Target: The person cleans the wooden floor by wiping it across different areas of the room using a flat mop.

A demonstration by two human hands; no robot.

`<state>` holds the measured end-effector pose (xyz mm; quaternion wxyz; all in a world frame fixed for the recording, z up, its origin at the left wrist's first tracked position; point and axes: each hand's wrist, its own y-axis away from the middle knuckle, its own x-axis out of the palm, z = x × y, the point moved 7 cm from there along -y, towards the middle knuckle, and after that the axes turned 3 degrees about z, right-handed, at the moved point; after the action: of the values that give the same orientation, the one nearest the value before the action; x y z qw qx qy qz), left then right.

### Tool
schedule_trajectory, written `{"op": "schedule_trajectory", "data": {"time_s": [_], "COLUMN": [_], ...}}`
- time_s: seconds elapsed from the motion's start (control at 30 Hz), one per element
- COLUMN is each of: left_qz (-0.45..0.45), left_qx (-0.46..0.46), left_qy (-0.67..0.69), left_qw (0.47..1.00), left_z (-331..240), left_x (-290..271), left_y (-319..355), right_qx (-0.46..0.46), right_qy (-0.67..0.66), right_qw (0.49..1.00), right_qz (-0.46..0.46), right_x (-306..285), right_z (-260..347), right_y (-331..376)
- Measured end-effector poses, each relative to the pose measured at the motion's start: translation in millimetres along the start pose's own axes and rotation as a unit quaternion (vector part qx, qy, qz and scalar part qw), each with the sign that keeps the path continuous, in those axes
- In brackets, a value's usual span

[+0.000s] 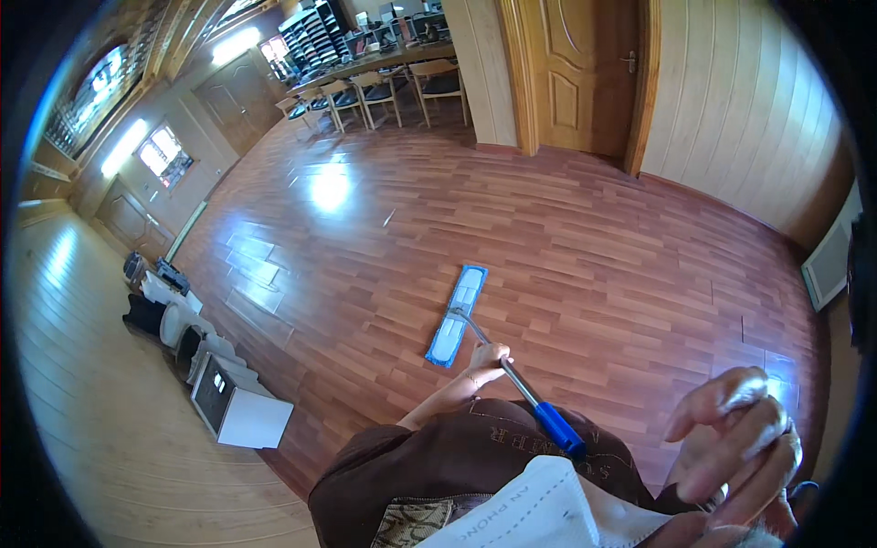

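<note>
A flat mop lies across the wood-patterned floor ahead of me, its long head (pixel 457 315) white on top with a blue fringe. The metal handle (pixel 522 379) slopes back toward my body and ends in a blue grip (pixel 559 431) by my brown clothing. My left hand (pixel 491 356) is closed around the handle's lower part, a little above the mop head. My right hand (pixel 740 438) is raised close to the camera at the lower right, off the mop. Its fingers are loosely bent with gaps between them, and nothing shows in them.
A white box-like cabinet (pixel 251 411) and several items stand along the left wall. Chairs (pixel 375 94) line a long counter (pixel 375 64) at the back. A wooden door (pixel 589 78) is closed ahead. A white panel (pixel 829 260) stands at the right wall.
</note>
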<state>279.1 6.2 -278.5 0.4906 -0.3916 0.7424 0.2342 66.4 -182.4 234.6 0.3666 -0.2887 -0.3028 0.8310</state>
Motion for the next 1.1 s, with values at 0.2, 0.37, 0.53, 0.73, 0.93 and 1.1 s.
{"op": "schedule_trajectory", "data": {"time_s": [0.2,0.37,0.53,0.73,0.93,1.1], "left_qz": [0.012,0.006,0.01,0.024,-0.072,-0.124], "left_qx": [-0.022,-0.005,-0.012,-0.079,-0.069,-0.062], "left_qy": [0.007,0.007,0.021,0.021,0.004,0.005], "left_qw": [1.0,1.0,1.0,0.996,0.995,0.99], "left_z": [2.6,-7.5,-8.9,2.6,12.9,17.2], "left_x": [6.1,6.0,5.3,5.6,1.6,0.1], "left_y": [9.4,6.9,13.4,19.7,-4.3,-2.2], "right_qx": [0.058,-0.036,-0.058,0.045,0.138,0.178], "right_qy": [-0.04,0.022,0.015,0.209,0.424,0.483], "right_qw": [0.997,0.998,0.997,0.976,0.871,0.837], "right_qz": [-0.023,-0.049,-0.042,0.047,0.207,0.183], "right_x": [-2.2,7.7,8.9,31.1,69.9,83.1], "right_z": [-0.7,17.3,22.9,-14.2,-63.0,-96.5], "right_y": [11.3,-4.7,16.8,29.9,55.2,64.0]}}
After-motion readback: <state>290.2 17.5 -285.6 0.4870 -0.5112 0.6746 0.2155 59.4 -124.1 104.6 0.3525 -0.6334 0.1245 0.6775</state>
